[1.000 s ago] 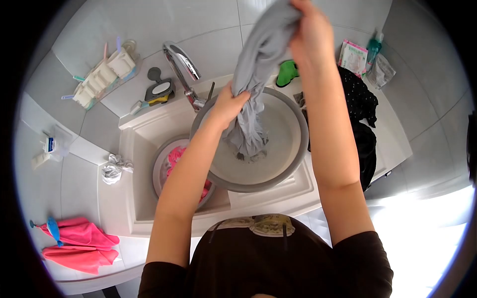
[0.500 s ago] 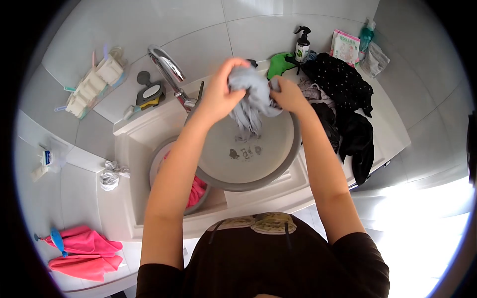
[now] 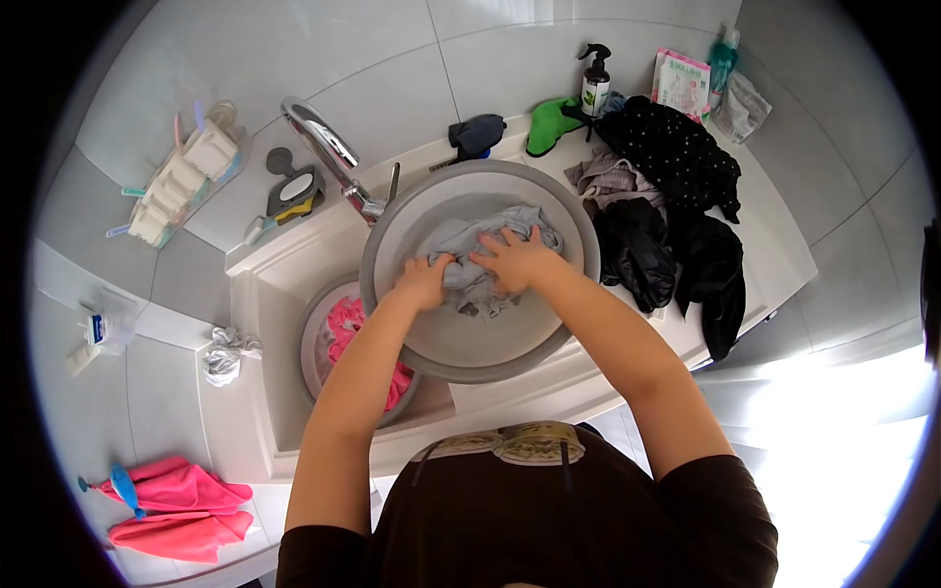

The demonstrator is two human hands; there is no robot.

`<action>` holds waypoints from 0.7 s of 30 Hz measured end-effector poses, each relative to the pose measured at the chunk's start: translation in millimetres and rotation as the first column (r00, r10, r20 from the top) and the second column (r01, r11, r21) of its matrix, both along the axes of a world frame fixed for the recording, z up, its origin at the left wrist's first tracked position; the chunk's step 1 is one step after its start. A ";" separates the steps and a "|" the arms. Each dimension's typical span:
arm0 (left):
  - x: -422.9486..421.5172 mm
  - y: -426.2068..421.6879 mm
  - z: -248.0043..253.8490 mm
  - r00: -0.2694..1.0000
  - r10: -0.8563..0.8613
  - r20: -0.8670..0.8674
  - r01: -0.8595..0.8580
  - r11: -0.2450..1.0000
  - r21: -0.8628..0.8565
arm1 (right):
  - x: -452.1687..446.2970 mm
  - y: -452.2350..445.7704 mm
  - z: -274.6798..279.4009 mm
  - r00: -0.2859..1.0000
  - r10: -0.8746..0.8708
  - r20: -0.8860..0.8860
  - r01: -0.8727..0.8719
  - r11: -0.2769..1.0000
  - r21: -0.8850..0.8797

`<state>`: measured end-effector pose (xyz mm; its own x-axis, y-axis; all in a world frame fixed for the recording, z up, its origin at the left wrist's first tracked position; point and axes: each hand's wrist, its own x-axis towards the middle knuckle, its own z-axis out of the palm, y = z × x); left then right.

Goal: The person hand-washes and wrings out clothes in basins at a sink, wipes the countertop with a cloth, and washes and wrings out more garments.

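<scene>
Head view: Grey cloth is held down in a basin between the front and far edges of the counter, the right hand splayed upon it; whether the left hand is closed on it cannot be told. A packet near the far right corner and a spray bottle by the far edge are printed, too small to read.
</scene>
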<state>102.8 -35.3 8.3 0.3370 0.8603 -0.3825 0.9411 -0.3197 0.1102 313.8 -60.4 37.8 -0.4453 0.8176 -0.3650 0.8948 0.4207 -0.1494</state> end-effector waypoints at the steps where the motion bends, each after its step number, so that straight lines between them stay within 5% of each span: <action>1: -1.3 1.5 -6.5 0.996 -0.014 -0.086 0.012 0.999 -0.031 | -2.2 1.2 -6.8 0.997 0.017 0.072 -0.017 1.000 -0.001; 8: -12.6 17.8 -32.0 0.981 -0.128 -0.149 0.126 0.992 -0.025 | -4.5 12.5 -33.3 0.995 -0.063 0.073 0.073 0.987 -0.144; 10: -13.8 30.8 -15.5 0.982 -0.071 0.174 0.096 0.986 -0.138 | -1.2 16.1 -28.8 0.999 -0.029 0.036 0.034 0.991 -0.133; 11: -13.9 36.0 -8.1 0.982 -0.075 0.172 0.099 0.986 -0.132 | 4.3 25.6 -26.9 0.999 -0.033 0.035 0.037 0.991 -0.126; 13: -12.5 36.0 24.4 0.700 0.459 0.547 -0.244 0.874 -0.421 | 20.5 54.1 -26.1 0.946 0.059 -0.320 -0.193 0.893 -0.407; 14: -9.3 34.0 46.6 0.601 0.467 0.649 -0.183 0.870 -0.457 | 27.7 56.2 -18.0 0.946 0.067 -0.316 -0.198 0.893 -0.404; 16: -0.2 32.1 87.2 0.549 0.407 0.730 -0.214 0.913 -0.348 | 39.1 45.1 8.4 0.865 -0.196 -0.461 0.047 0.949 -0.313; 20: 32.7 19.2 170.6 0.225 0.461 0.859 -0.194 0.885 -0.424 | 37.2 16.4 37.9 0.725 -0.172 -0.667 0.079 0.983 -0.168; 21: 39.7 14.4 187.2 0.114 0.438 0.892 -0.165 0.893 -0.418 | 29.9 17.5 36.8 0.630 -0.047 -0.776 0.032 0.999 -0.034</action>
<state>142.5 -20.9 195.6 0.2712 0.9543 -0.1258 0.0519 0.1160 0.9919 343.6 -42.9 74.6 -0.5375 0.8387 0.0873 0.4609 0.3789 -0.8025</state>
